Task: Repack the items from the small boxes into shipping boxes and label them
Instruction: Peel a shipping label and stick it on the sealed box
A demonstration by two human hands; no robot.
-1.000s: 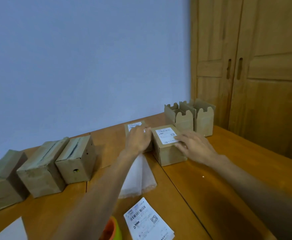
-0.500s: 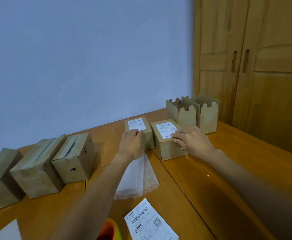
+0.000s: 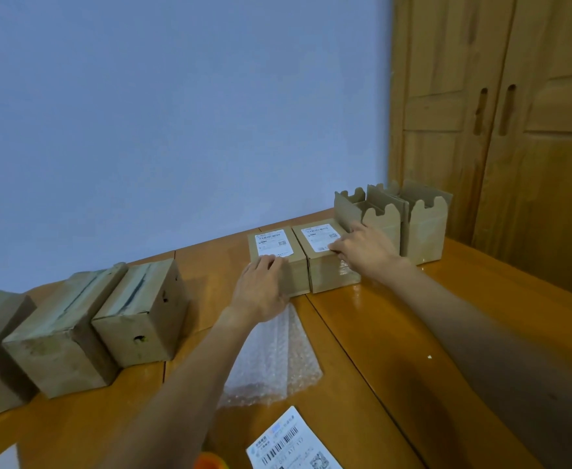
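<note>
Two closed brown shipping boxes with white labels stand side by side at the back of the wooden table. My left hand (image 3: 260, 287) rests on the near edge of the left labelled box (image 3: 271, 242), fingers laid over its top. My right hand (image 3: 362, 250) lies on the near right corner of the right labelled box (image 3: 321, 236), fingers flat on the label. Behind them stand two open small boxes (image 3: 423, 225) with scalloped flaps. A sheet of bubble wrap (image 3: 274, 360) lies under my left forearm. A loose shipping label (image 3: 291, 445) lies at the bottom edge.
A row of worn taped cardboard boxes (image 3: 142, 316) stands at the left. An orange object (image 3: 208, 462) peeks in at the bottom edge. A wooden wardrobe (image 3: 514, 113) fills the right background, and a blue wall runs behind the table (image 3: 430, 316).
Both hands have pushed the two labelled boxes back toward the wall and together. The right box now sits against the open small boxes.
</note>
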